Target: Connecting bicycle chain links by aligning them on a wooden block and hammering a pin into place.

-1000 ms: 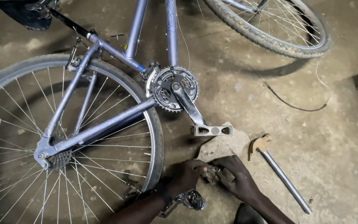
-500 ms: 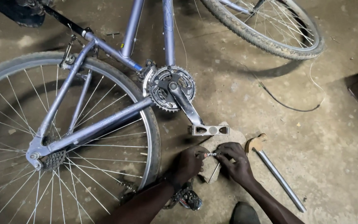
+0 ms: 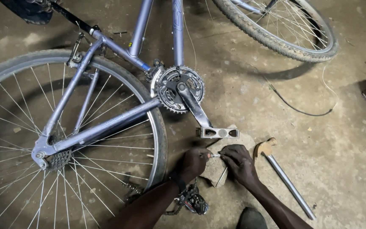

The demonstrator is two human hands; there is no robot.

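A small metal part [image 3: 215, 155] is pinched between the left hand [image 3: 195, 163] and right hand [image 3: 240, 163], over a stone [image 3: 217, 169]; a hammer [image 3: 282, 176] lies just right of the right hand.

Bicycle repair workshop: upturned bicycle [image 3: 119, 106]; hammer [image 3: 282, 174]; stained concrete floor [image 3: 339, 140]

I see a blue-grey bicycle [image 3: 106, 127] lying on the concrete floor [image 3: 339, 140], its pedal [image 3: 217, 132] near centre, a claw hammer [image 3: 282, 176] to the right, a thin cable [image 3: 297, 108] farther off.
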